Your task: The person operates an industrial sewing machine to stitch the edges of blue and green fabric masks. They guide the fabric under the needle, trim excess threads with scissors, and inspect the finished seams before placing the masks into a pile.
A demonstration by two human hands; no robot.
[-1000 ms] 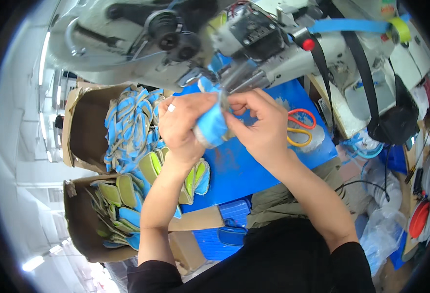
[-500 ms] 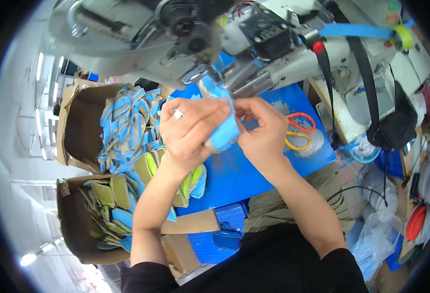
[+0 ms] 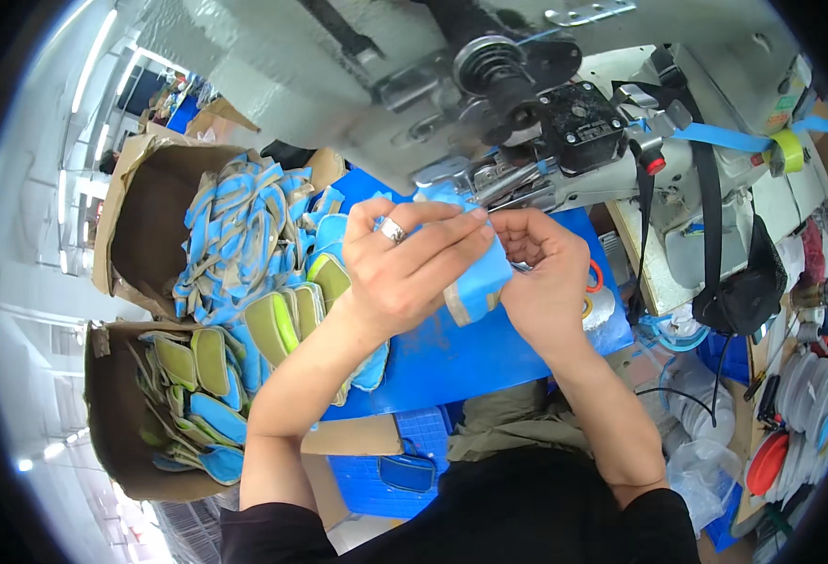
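In the head view, a blue fabric piece [image 3: 485,280] with beige edging sat between the two hands, above a blue table [image 3: 442,367], its upper end reaching in beneath the metal parts of a sewing machine [image 3: 339,94]. The left hand [image 3: 412,263], wearing a silver ring [image 3: 392,230], held the piece with its fingers close together across the top; its thumb was hidden. The right hand [image 3: 546,282] had its fingers curled narrow, gripping the piece's right edge. Just beside the right hand, red-and-yellow-handled scissors [image 3: 599,274] showed partly. On the left, olive and lime pads [image 3: 282,324] lay on the table near the left forearm. Beyond them, an upper carton [image 3: 113,221] stood beside heaped blue-and-beige strips [image 3: 240,226], and a lower carton [image 3: 106,404] held more such pads.
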